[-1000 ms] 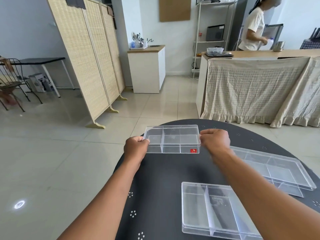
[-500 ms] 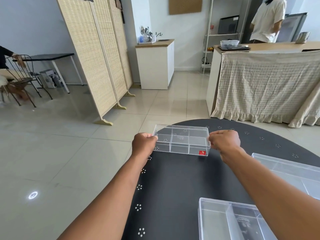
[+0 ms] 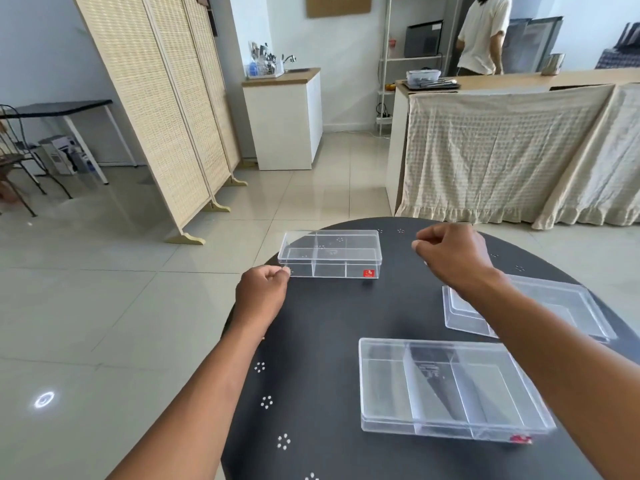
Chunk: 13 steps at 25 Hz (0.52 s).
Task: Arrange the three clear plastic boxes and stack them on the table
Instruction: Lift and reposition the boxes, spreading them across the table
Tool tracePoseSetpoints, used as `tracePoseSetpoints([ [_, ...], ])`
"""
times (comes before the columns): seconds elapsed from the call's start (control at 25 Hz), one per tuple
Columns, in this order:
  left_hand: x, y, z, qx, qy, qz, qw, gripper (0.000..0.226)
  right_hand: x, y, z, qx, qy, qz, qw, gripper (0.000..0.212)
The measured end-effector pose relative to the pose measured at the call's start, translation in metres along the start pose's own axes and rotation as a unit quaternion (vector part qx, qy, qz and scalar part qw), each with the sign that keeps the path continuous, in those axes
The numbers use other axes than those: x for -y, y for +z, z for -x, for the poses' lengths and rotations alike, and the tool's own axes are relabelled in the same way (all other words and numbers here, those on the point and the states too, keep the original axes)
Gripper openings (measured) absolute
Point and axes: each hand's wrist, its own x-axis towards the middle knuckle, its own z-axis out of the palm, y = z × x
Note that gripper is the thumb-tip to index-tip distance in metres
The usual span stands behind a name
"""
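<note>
Three clear plastic boxes lie apart on a round black table (image 3: 322, 341). The far box (image 3: 330, 253), with a red sticker, rests at the table's far left edge. My left hand (image 3: 261, 294) hovers just at its near left corner, fingers curled, holding nothing. My right hand (image 3: 450, 256) is to the right of that box, a gap away, fingers curled and empty. A second box (image 3: 446, 389) with dividers lies near me at the right. The third box (image 3: 568, 306) lies at the far right, partly hidden by my right forearm.
Beyond the table is tiled floor, a folding woven screen (image 3: 162, 109) at the left and a cloth-draped counter (image 3: 512, 150) at the back right. A person (image 3: 483, 32) stands behind the counter. A white cabinet (image 3: 284, 119) stands at the back.
Both hands let go of the far box, which now rests on the table. My right hand has moved off to the right and my left hand has drawn back slightly.
</note>
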Motion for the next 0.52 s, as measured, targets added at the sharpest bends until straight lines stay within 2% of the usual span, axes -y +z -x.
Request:
tracePoseSetpoints([
  [0.12,-0.003,-0.003,0.054,0.056,0.002,0.025,0.998,0.028,-0.018,-0.04,0.04,-0.005,0.012,-0.037,0.999,0.007],
  [0.32,-0.004,-0.006,0.127,0.116,0.006,0.03,0.993,0.021,-0.062,-0.077,0.094,0.007,0.023,-0.023,0.999,0.017],
  [0.48,0.002,-0.005,0.167,0.158,0.007,0.013,0.987,0.021,-0.095,-0.093,0.126,-0.026,0.042,0.02,0.999,0.02],
  [0.52,0.003,-0.004,0.175,0.163,0.008,0.009,0.987,0.021,-0.103,-0.095,0.132,-0.022,0.056,0.034,0.998,0.026],
])
